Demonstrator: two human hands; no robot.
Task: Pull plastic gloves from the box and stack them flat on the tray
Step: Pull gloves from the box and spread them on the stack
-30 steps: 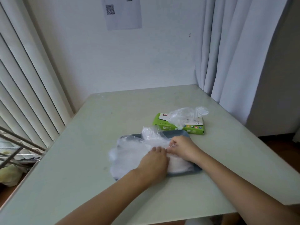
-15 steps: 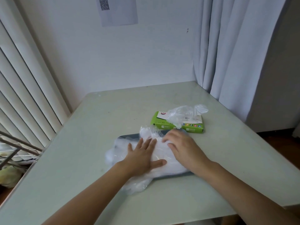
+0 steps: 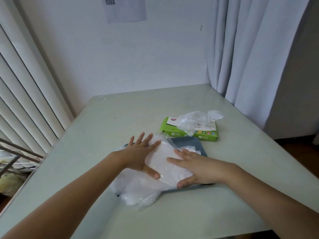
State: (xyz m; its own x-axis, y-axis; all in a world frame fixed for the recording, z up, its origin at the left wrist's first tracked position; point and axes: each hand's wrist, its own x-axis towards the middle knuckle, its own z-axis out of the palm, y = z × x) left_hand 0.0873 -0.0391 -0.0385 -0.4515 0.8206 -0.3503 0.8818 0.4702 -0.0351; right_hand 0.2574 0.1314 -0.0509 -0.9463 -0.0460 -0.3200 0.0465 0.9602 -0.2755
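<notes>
Frame centre: left hand (image 3: 139, 156) and right hand (image 3: 198, 168), fingers straight, gripping nothing, pressed flat on glove stack (image 3: 164, 163) over grey tray (image 3: 188, 142). Green box (image 3: 203, 135) just upper right, 1 glove (image 3: 195, 121) protruding.

A pale table (image 3: 120, 118) sits between blinds (image 3: 25, 87) and a curtain (image 3: 250, 49), a printed sheet (image 3: 126, 9) above, perhaps a rack (image 3: 15, 152) left.

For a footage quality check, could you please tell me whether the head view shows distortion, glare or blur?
Head view: wide-angle distortion bows the blinds and curtain near the edges; light is soft and even, without harsh glare; the stacked gloves wash out pale; the box print is too soft to read.
</notes>
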